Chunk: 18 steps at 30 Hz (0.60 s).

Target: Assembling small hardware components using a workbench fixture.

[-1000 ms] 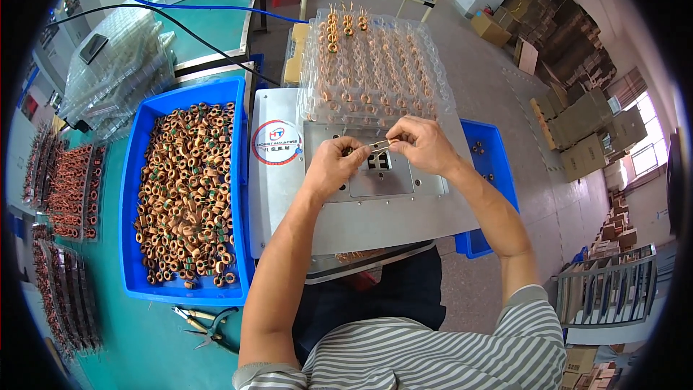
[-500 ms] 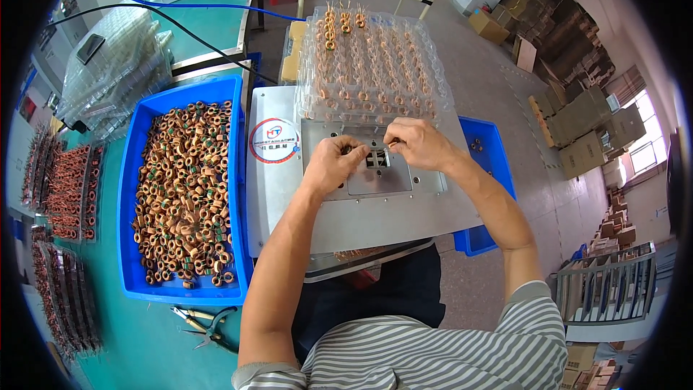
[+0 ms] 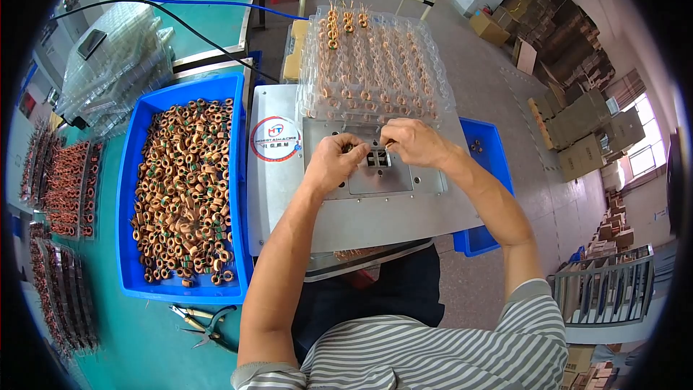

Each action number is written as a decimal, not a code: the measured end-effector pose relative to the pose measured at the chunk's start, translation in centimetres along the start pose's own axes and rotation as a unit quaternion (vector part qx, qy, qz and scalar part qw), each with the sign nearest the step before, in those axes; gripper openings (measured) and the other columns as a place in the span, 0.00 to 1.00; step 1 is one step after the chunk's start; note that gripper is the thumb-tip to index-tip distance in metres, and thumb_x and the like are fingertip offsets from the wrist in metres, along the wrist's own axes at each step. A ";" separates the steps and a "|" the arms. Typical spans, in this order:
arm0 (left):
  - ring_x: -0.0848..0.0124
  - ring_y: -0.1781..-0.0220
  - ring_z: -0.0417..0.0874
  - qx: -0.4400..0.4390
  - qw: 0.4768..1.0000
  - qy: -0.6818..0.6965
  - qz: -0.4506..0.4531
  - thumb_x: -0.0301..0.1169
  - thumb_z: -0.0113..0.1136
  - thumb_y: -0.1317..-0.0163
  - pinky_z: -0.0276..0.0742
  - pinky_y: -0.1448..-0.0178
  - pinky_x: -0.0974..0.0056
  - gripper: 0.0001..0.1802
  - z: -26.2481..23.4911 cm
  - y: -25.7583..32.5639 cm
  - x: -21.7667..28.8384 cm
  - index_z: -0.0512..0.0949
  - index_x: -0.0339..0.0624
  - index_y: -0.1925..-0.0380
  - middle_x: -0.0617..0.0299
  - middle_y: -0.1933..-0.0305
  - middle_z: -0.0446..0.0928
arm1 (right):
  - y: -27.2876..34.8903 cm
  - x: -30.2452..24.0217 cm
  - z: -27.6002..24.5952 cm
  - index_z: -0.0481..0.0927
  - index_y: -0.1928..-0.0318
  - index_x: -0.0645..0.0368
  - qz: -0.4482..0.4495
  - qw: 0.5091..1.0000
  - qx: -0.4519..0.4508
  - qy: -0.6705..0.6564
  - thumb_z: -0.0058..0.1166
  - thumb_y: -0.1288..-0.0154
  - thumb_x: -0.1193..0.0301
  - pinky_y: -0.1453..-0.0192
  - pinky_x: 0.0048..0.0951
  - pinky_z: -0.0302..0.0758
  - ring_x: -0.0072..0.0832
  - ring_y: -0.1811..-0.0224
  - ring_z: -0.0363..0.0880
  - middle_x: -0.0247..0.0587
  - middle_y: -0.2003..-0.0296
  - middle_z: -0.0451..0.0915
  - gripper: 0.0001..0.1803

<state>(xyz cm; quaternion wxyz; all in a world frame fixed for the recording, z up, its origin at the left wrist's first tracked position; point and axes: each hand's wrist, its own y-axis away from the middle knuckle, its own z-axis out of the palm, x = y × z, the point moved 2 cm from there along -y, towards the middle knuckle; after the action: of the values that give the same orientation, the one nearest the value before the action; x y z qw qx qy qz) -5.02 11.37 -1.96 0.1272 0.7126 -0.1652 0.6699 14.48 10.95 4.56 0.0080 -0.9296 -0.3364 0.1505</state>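
My left hand (image 3: 336, 163) is closed, thumb against fingers, around what looks like a small wire-wound ring coil (image 3: 349, 148), mostly covered by the fingers. My right hand (image 3: 417, 143) pinches at the far right corner of the square opening (image 3: 377, 159) in the metal machine top (image 3: 289, 198). Whatever lies between its fingertips is too small to tell. Both hands are just above the machine, a short gap apart. Behind them stands a stack of clear plastic trays (image 3: 375, 65), with several copper coils (image 3: 332, 27) standing upright at its far left.
A blue bin (image 3: 237, 245) heaped with green-and-copper ring coils (image 3: 184, 195) stands on the left. Pliers (image 3: 209, 328) lie in front of it on the green table (image 3: 130, 332). Another blue bin (image 3: 498, 148) with a few coils is at the right. Cables (image 3: 216, 4) cross behind.
My right hand has shifted slightly left, toward my left hand. My left hand stays almost in place, and the view has tilted very slightly.
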 end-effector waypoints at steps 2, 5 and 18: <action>0.79 0.79 0.71 -0.002 1.000 -0.007 -0.007 0.38 0.64 0.38 0.67 0.76 0.69 0.15 0.0 0.1 0.1 0.82 0.33 0.68 0.65 0.80 0.75 | -0.1 0.2 0.0 0.75 0.68 0.62 0.002 1.000 -0.001 -0.007 0.57 0.46 0.80 0.57 0.41 0.75 0.44 0.63 0.79 0.45 0.70 0.78 0.05; 0.78 0.79 0.72 -0.006 1.000 -0.003 -0.003 0.38 0.63 0.38 0.68 0.75 0.68 0.15 -0.1 0.0 0.2 0.82 0.33 0.68 0.65 0.80 0.75 | -0.1 0.2 0.0 0.76 0.68 0.62 0.014 1.000 -0.004 -0.024 0.57 0.46 0.81 0.57 0.41 0.75 0.45 0.63 0.80 0.46 0.70 0.79 0.05; 0.77 0.77 0.74 -0.003 1.000 0.004 -0.016 0.37 0.63 0.38 0.70 0.72 0.68 0.15 -0.1 0.0 0.1 0.81 0.32 0.67 0.64 0.78 0.75 | -0.1 0.8 0.2 0.78 0.68 0.64 0.061 0.995 -0.011 -0.078 0.58 0.48 0.80 0.59 0.40 0.76 0.43 0.64 0.81 0.46 0.70 0.80 0.05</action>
<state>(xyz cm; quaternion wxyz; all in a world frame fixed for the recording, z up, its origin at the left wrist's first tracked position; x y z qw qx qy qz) -5.08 11.35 -1.83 0.1410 0.7121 -0.1550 0.6701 14.90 11.50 4.14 -0.0376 -0.9336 -0.2807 0.2195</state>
